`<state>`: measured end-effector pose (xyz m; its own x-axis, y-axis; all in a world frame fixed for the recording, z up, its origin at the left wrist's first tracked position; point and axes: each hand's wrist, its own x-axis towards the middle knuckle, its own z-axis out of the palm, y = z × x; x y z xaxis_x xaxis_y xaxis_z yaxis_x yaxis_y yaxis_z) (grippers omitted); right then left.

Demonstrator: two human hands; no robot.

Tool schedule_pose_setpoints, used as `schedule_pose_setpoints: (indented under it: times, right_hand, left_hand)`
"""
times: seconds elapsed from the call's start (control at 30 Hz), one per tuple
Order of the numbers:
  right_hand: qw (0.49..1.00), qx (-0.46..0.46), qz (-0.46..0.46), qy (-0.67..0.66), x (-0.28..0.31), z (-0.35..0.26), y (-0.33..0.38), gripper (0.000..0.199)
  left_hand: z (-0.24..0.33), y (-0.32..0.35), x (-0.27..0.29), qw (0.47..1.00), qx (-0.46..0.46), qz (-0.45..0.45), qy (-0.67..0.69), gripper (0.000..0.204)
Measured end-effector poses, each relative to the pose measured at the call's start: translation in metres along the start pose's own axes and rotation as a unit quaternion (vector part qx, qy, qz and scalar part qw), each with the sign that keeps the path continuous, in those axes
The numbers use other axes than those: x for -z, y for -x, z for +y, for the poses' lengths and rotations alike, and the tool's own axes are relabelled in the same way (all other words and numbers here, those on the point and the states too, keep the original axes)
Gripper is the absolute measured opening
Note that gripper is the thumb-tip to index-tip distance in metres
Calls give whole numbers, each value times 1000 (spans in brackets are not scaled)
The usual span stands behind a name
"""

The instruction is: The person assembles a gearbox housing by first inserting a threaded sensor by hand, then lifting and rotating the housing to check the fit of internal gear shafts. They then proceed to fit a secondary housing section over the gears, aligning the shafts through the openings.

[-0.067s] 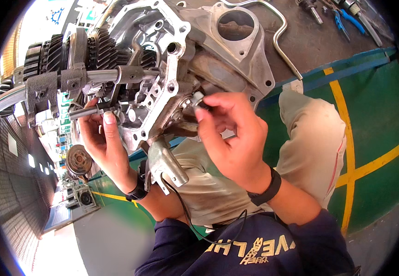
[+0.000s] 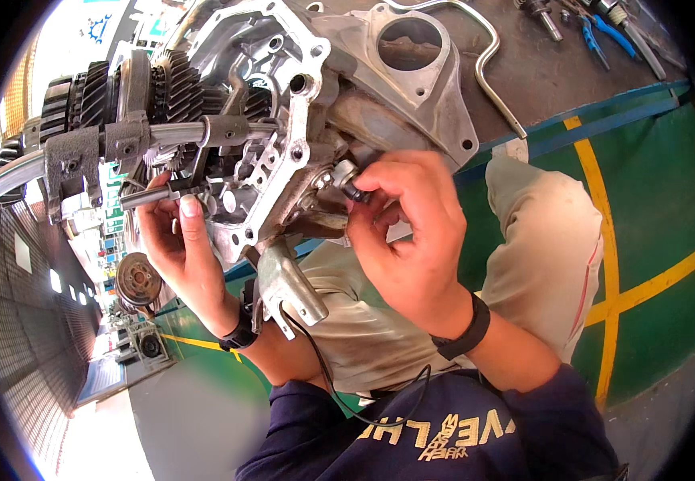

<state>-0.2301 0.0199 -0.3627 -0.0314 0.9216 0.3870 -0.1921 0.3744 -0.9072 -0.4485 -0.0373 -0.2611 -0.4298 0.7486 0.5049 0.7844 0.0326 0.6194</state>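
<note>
A grey metal gearbox housing (image 2: 339,108) stands in front of me, its face with bolt holes turned to the left. My left hand (image 2: 191,248) is closed around a short steel rod (image 2: 145,196) at the housing's lower left, thumb on top and fingers beneath. On the housing's near side sits a round metal fitting with a dark end (image 2: 349,181). The thumb and forefinger of my right hand (image 2: 416,232) pinch that dark end; the other fingers are curled. Above the rod, a gear set (image 2: 95,92) and a thick selector shaft (image 2: 179,132) stick out leftward.
A metal bracket (image 2: 287,280) projects toward me below the housing, with a thin black cable (image 2: 327,377) nearby. On the brown bench (image 2: 524,76) lie a bent metal tube (image 2: 488,60), blue-handled pliers (image 2: 604,40) and a small shaft (image 2: 541,18). My knee (image 2: 540,216) is at the right.
My right fingertips have shifted slightly down and right on the fitting, so more of its metal head and dark end shows. My left hand has stayed on the rod.
</note>
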Motion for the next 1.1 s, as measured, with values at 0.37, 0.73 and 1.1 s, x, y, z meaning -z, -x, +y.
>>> schedule_pose_setpoints:
  times: [0.37,0.73,1.1]
  right_hand:
    - [997,-5,60,-56,-7,-3,0,30]
    - [852,-268,139,-428,23,-12,-2,11]
    - [745,-408,107,-518,37,-6,-2,19]
  left_hand:
    - [-1,-2,1,1000,-1,-1,-1,45]
    - [4,0,-10,1000,-21,19,11,43]
    - [7,-4,-10,998,-36,27,-35,38]
